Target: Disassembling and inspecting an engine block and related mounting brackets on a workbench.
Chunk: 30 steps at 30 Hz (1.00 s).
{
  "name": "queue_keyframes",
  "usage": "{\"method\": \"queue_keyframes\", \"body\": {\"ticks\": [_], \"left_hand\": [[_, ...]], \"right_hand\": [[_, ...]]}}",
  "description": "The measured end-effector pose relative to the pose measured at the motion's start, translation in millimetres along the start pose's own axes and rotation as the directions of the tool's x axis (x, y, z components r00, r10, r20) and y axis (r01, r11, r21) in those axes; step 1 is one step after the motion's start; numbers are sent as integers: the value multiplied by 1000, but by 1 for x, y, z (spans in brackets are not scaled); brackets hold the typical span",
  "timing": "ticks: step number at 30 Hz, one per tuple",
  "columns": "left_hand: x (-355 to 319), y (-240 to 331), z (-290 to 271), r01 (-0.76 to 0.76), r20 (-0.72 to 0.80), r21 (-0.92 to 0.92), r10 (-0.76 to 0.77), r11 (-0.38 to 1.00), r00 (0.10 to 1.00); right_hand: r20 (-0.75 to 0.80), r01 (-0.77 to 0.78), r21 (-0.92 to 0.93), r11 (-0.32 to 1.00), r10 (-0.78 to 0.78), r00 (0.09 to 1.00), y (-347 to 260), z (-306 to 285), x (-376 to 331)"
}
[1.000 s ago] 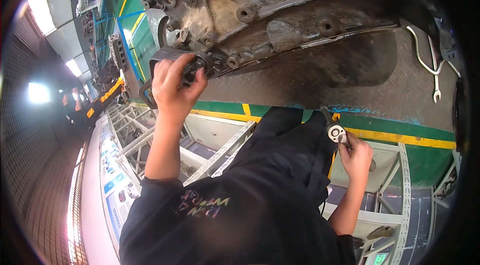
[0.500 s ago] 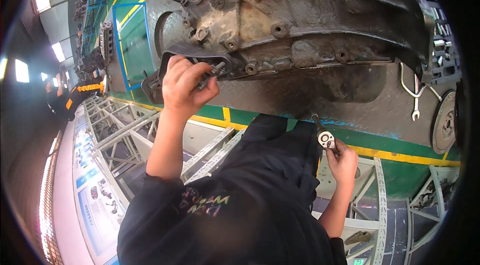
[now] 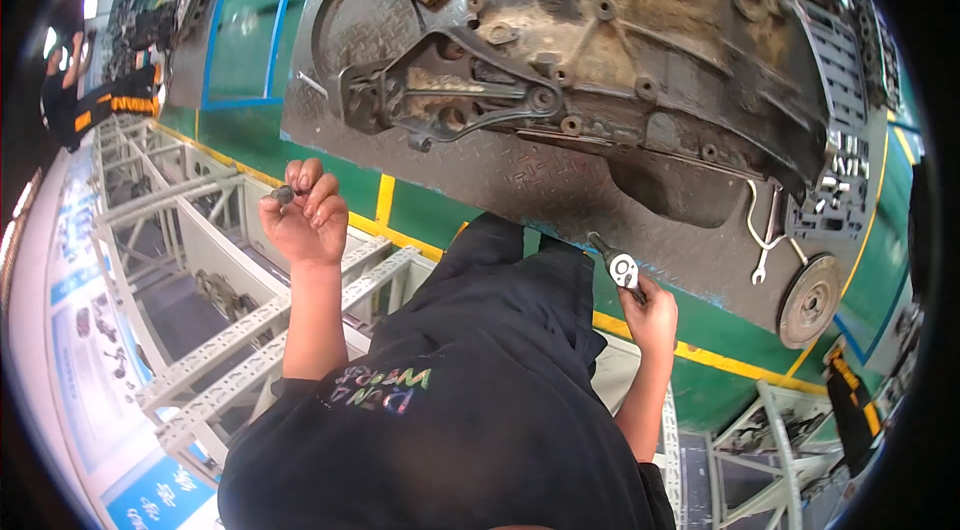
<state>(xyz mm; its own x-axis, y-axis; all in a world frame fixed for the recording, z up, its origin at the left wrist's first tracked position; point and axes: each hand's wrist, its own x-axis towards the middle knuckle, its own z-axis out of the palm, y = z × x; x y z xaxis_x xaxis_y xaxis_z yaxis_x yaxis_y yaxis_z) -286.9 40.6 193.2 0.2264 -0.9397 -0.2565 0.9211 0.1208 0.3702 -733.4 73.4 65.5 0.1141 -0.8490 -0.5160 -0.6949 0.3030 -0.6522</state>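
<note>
My left hand [image 3: 312, 220] is raised off the near left side of the metal-topped bench [image 3: 480, 165], fingers closed around a small dark bolt [image 3: 285, 194]. Beyond it a black mounting bracket [image 3: 415, 95] lies against the side of a large, grimy engine block [image 3: 640, 40]. In my right hand [image 3: 652, 315] is a ratchet wrench [image 3: 622, 270]; its round silver head shows, and a dark socket or extension points toward the bench edge. My palm and fingers hide most of its handle.
Open-end wrenches [image 3: 765, 245] lie at the right of the bench, near a round metal disc [image 3: 810, 300] and a tray of sockets [image 3: 845, 180]. A small metal pin [image 3: 311, 82] rests left of the bracket. White metal frames [image 3: 230, 350] stand near left; another person [image 3: 65, 95] is far left.
My left hand has come away from the bracket, moving left and nearer with the bolt in its fingers. The view has shifted, showing more of the bracket. My right hand still holds the ratchet wrench.
</note>
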Motion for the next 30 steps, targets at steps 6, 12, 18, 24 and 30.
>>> {"method": "queue_keyframes", "body": {"ticks": [6, 12, 18, 24, 30], "left_hand": [[-31, 27, -67, -56, -206, -100, 34, 993, 978], [-2, 20, -98, 122, -474, 146, -39, 982, 880], [70, 11, -79, 144, -305, 656, 85, 741, 949], [109, 16, -58, -111, 103, 993, 161, 45, 982], [91, -4, -65, -185, 175, 982, 165, 47, 971]], "right_hand": [[64, -1, -103, 995, 8, 998, -33, 13, 15], [132, 32, -193, 981, -6, 991, -61, 24, 10], [85, -56, -276, 959, 82, 993, -81, 30, 4], [39, -97, -337, 937, 116, 992, -90, 32, -1], [60, -118, -285, 951, 141, 988, -97, 41, -2]]}}
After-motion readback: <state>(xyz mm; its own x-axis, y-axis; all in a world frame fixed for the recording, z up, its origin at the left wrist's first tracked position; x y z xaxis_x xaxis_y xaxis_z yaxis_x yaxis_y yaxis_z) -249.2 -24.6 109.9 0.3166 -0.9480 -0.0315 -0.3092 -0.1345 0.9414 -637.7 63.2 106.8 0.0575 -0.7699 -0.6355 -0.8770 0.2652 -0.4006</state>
